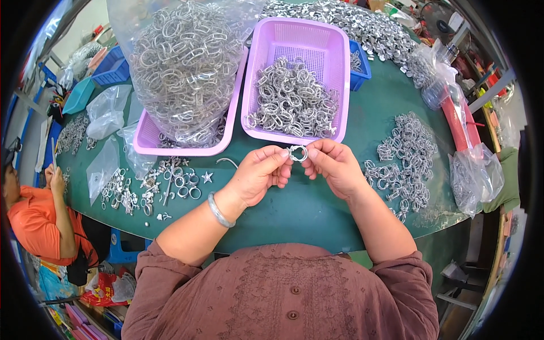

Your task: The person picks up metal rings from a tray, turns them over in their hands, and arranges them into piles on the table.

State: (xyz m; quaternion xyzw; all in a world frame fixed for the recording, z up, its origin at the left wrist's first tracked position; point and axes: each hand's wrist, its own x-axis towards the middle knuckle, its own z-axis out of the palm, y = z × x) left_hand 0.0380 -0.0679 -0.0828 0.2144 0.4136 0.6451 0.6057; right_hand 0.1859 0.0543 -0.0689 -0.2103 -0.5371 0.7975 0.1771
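Observation:
Between my two hands, just in front of a purple basket (249,126), I hold a small silvery metal ring (298,153). My left hand (259,173) pinches its left side between thumb and fingers. On the other side, my right hand (334,165) grips it the same way. Many similar metal rings (294,99) lie heaped in that basket. A loose pile of metal pieces (405,161) spreads over the table right of my right hand. Left of my left hand lie several rings (186,184) and a star-shaped piece (207,177).
A clear plastic bag (187,73) full of metal rings stands in a second purple basket (170,148). Flat metal pieces (362,28) cover the table's far end, by a blue bin (362,79). At the left, a person in an orange shirt (37,224) sits by the green table (283,218).

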